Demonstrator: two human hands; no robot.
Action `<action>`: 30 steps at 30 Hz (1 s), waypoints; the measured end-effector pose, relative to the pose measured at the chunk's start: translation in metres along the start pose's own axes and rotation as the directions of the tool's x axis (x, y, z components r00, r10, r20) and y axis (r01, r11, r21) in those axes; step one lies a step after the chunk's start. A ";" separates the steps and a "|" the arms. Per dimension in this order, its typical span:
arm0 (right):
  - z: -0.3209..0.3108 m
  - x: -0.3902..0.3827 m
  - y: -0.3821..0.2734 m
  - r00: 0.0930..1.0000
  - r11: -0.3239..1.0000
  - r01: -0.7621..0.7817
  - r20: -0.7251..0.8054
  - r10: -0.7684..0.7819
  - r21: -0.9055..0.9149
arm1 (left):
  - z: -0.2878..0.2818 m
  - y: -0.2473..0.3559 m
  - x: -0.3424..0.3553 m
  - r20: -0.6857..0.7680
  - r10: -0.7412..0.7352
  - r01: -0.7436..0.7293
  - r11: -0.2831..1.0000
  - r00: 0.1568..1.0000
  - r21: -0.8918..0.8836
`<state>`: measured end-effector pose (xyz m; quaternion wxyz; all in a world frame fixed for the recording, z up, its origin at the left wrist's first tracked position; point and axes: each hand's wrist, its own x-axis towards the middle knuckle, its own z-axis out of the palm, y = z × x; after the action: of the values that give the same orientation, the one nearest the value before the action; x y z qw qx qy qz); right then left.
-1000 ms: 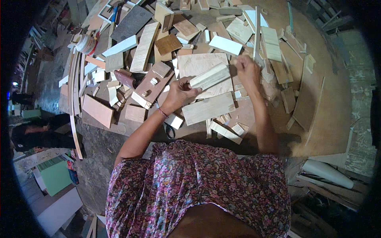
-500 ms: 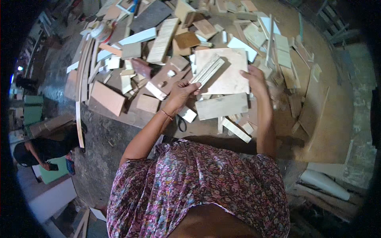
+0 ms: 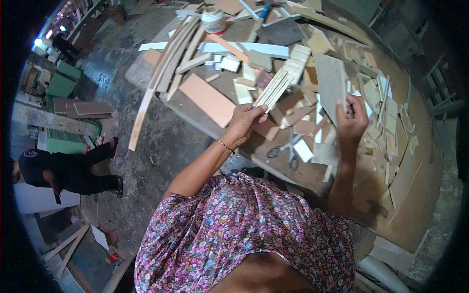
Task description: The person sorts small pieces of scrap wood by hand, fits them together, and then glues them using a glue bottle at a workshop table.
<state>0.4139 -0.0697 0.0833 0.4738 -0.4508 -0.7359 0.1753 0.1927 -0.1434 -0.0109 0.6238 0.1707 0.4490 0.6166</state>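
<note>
Left hand (image 3: 244, 119) raised above the counter (image 3: 420, 195), fingers (image 3: 258, 111) clamped on the lower end of a bundle of thin pale wooden strips (image 3: 283, 80). Bundle lifted off the surface, slanting up and to the right, its upper end above the scattered offcuts. Thin bracelet (image 3: 225, 146) on the left wrist.

Right hand (image 3: 351, 119) also raised, fingers closed around the lower edge of a flat grey-brown board (image 3: 331, 83), held nearly upright, just right of the strip bundle but apart from it.

Below and between both hands, scissors (image 3: 288, 149) lying flat on the counter, blades pointing up, near a small white block (image 3: 304, 150). Left of the left hand, a reddish-brown rectangular panel (image 3: 207, 99) lying flat. Further left, several long thin slats (image 3: 163, 73) leaning over the counter edge down to the floor (image 3: 146, 161). At the far end, a white round tub (image 3: 213, 19). Many small wooden offcuts (image 3: 386, 112) spread at the right side.

At the far left on the floor, another person in dark clothes (image 3: 58, 168), crouching, well apart from the counter.
</note>
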 end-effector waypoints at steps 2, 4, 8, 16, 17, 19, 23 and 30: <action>0.041 -0.007 -0.030 0.978 0.977 0.206 0.037 -0.204 -0.058 | -0.038 0.016 -0.006 -0.075 -0.008 0.006 0.999 0.997 -0.034; 0.079 -0.015 -0.058 0.892 0.880 0.451 0.106 -0.439 -0.147 | -0.071 0.037 -0.019 -0.106 0.022 -0.028 0.998 0.994 -0.059; 0.156 -0.023 -0.098 0.798 0.789 0.599 0.186 -0.573 -0.139 | -0.131 0.075 -0.029 -0.188 0.058 -0.071 0.995 0.980 -0.063; 0.251 -0.021 -0.132 0.722 0.739 0.670 0.298 -0.624 -0.076 | -0.216 0.108 -0.025 -0.326 0.049 -0.104 0.983 0.944 -0.151; 0.256 -0.017 -0.131 0.709 0.727 0.683 0.306 -0.636 -0.072 | -0.219 0.110 -0.019 -0.326 0.049 -0.107 0.981 0.944 -0.161; 0.264 -0.007 -0.127 0.708 0.719 0.688 0.317 -0.632 -0.103 | -0.223 0.116 -0.008 -0.330 0.059 -0.114 0.982 0.942 -0.149; 0.279 0.011 -0.107 0.734 0.706 0.673 0.314 -0.602 -0.220 | -0.210 0.118 0.015 -0.322 0.016 -0.060 0.990 0.947 -0.125; 0.291 0.013 -0.100 0.747 0.724 0.651 0.357 -0.560 -0.226 | -0.198 0.118 0.040 -0.229 -0.006 0.013 1.000 0.973 0.028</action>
<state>0.1135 -0.0627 0.0171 0.3184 -0.2293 -0.9178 -0.0608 -0.0389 -0.1527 -0.0408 0.5682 0.1054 0.5277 0.6225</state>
